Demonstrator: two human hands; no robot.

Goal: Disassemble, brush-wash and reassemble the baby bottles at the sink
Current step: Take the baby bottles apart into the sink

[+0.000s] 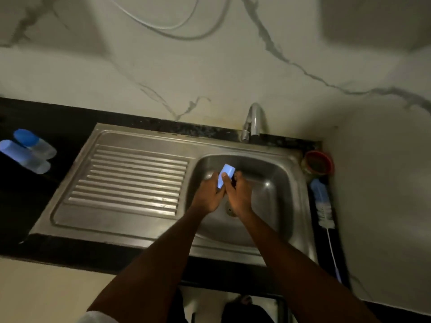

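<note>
Two capped bottles (28, 150) lying side by side at the counter's (46, 122) left edge. Over the sink (268, 183) basin, left hand (208, 191) and right hand (239, 192) together, both gripping a blue cap (225, 174). Brush (323, 203) along the counter's right edge.

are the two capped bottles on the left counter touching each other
Touching. The head view shows the rear bottle lying against the front bottle, side by side, with no gap visible between them.
</note>
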